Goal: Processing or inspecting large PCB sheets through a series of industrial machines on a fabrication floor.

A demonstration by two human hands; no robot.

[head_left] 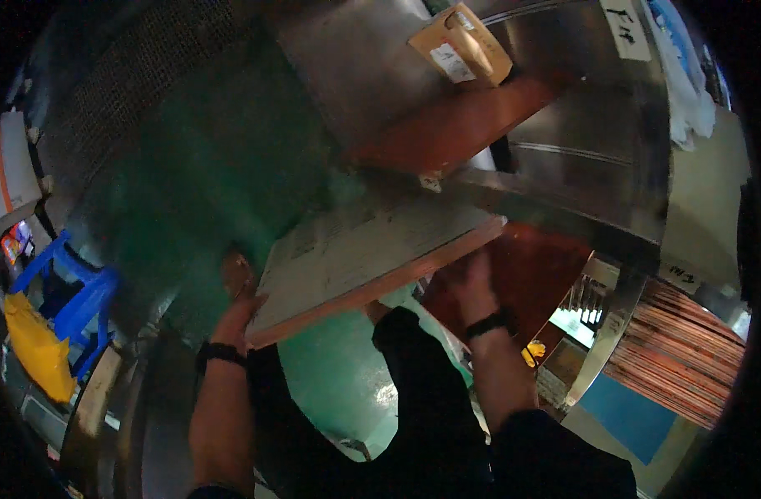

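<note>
A flat, thick slab with a grey top and reddish-brown edges is tilted in front of my legs, its right end higher in the picture. My left hand grips its left end, with the fingers along the side. At the near right edge, my right hand is against the slab from below; its fingers are partly hidden and blurred. Whether the slab is one board or a stack of sheets, I cannot tell. Both wrists wear dark bands.
Beyond the slab, a reddish-brown board lies on a metal surface, with a cardboard box behind it. Striped reddish stacks and a blue sheet are at right. A blue stool and yellow item stand left. The floor is green.
</note>
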